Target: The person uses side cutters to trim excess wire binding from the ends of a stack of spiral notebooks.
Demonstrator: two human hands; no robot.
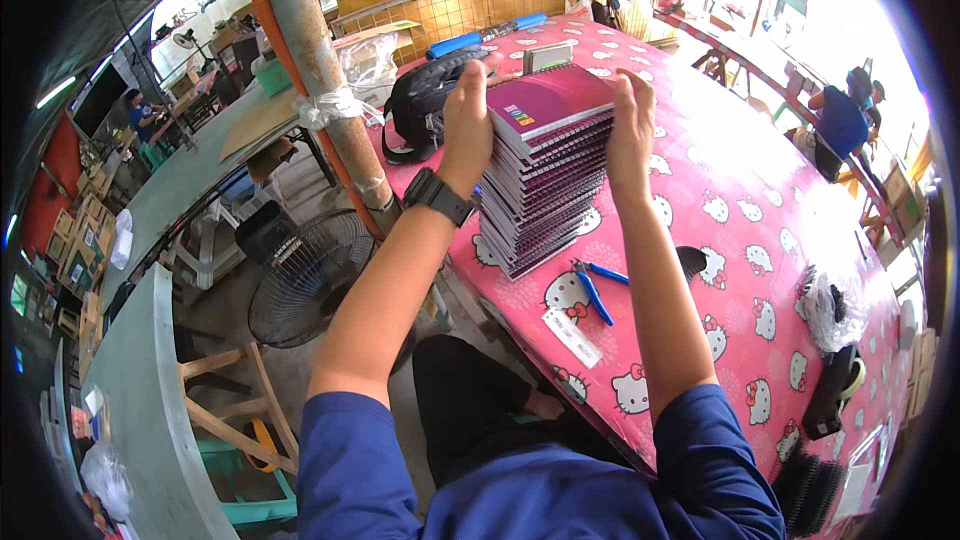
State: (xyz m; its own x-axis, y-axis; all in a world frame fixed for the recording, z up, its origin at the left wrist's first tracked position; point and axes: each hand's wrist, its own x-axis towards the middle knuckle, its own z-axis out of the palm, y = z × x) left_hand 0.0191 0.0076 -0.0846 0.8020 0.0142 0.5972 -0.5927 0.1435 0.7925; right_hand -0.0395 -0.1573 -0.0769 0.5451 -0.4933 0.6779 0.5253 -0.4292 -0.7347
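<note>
One left hand (468, 132) and one right hand (630, 140) stand apart at opposite sides of a notebook stack (545, 185) on the pink worktop (735, 240), apparently squaring it, though how firmly they clamp it I cannot tell, and the next move calls for even pressure.

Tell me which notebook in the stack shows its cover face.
The topmost notebook, between the left hand and right hand: its purple-pink cover faces up, whereas the notebooks below show only their edges and spiral bindings.
</note>
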